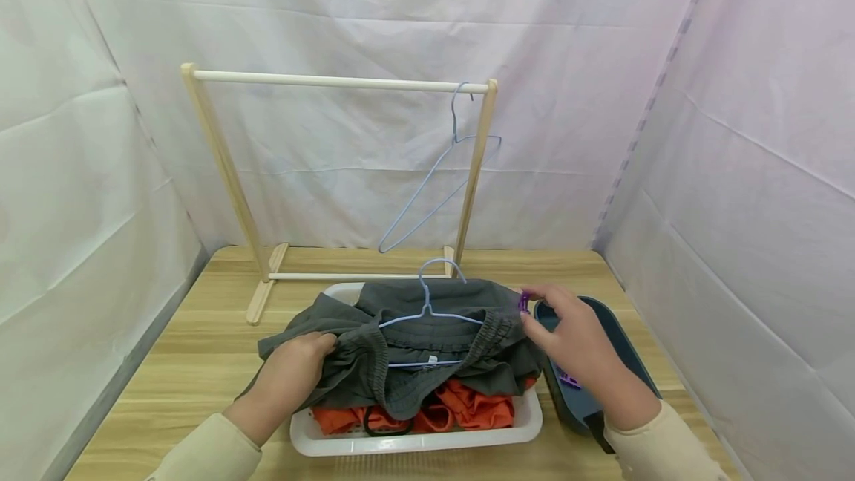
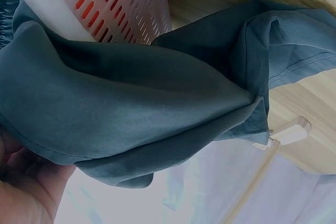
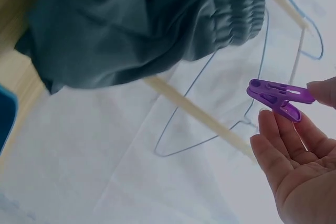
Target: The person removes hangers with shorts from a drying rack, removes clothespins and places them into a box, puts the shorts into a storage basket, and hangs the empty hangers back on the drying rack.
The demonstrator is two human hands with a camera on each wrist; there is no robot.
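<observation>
Dark grey pants [image 1: 354,377] with an elastic waistband lie over a white basket [image 1: 461,442]. A light blue wire hanger [image 1: 427,309] sits inside their waist opening, its hook standing up. My left hand [image 1: 294,370] grips the pants at their left side; the left wrist view shows its fingers at the fabric's edge [image 2: 58,156]. Between thumb and fingers my right hand [image 1: 577,336] pinches a purple clothespin [image 3: 275,95], held just right of the waistband. In the right wrist view its jaw end points toward the waistband, apart from it.
Orange clothing [image 1: 477,407] lies in the basket under the pants. A dark blue tray [image 1: 621,325] at the right holds purple clothespins [image 1: 569,380]. Behind stands a wooden rack [image 1: 334,81] with another blue hanger [image 1: 419,197] on its bar. White cloth walls [image 1: 568,95] surround the table.
</observation>
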